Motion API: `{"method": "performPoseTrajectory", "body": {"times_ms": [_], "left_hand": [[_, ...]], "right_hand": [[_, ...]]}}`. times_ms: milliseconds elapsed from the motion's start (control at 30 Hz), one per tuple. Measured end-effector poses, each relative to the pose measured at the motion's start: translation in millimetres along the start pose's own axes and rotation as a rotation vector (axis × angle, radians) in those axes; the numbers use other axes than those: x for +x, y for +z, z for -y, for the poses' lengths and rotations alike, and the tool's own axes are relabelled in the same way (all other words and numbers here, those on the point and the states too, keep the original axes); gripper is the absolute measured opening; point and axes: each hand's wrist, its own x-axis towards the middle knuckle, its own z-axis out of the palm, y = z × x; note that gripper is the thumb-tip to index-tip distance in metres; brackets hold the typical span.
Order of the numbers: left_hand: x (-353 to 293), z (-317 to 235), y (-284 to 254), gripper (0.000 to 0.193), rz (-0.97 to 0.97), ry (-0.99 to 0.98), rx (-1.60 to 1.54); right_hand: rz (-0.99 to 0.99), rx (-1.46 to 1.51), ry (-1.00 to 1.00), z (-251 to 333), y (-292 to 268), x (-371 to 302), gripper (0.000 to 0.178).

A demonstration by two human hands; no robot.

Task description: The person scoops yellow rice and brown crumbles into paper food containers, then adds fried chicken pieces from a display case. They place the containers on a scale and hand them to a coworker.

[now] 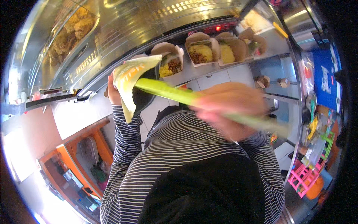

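My left hand (114, 91) grips a pale yellow printed paper bag (128, 76), its loose edge hanging down. My right hand (233, 106), smeared by motion, is closed around a long lime-green utensil (167, 91). The utensil's far end reaches the paper bag's right side; whether it goes inside is hidden, and its exact kind is unclear. Just beyond my hands stand several open cardboard food boxes. The nearest box (168, 64) holds yellow food and brown crumbly topping, as does another box (200, 51) to its right.
Brown fried food (76, 28) lies in a tray in the metal display case at far left. A metal-framed shelf (276, 78) stands at right, with a blue panel (328, 78) beyond it. A pink basket (304, 175) is at lower right. Orange-framed furniture (80, 160) stands at lower left.
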Motion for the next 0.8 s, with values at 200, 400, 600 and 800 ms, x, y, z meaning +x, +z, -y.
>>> {"method": "performPoseTrajectory", "body": {"times_ms": [200, 400, 600, 800], "left_hand": [[-57.4, -5.0, 52.4, 0.046, 0.378, 0.184, -0.041], [-83.3, -7.1, 34.4, 0.046, 0.267, 0.264, -0.06], [-79.3, 17.6, -3.7, 0.044, 0.268, 0.322, -0.159], [-103.1, 23.8, 23.1, 0.046, 0.182, 0.339, -0.147]], "right_hand": [[0.291, -0.494, -0.13, 25.1, 42.8, 2.1, 0.022], [0.227, -0.475, 0.09, 24.7, 87.6, -36.3, 0.025], [0.188, -0.499, 0.127, 29.5, 115.0, -74.5, 0.023], [-0.044, -0.384, 0.19, 44.3, 119.7, -77.5, 0.027]]}}
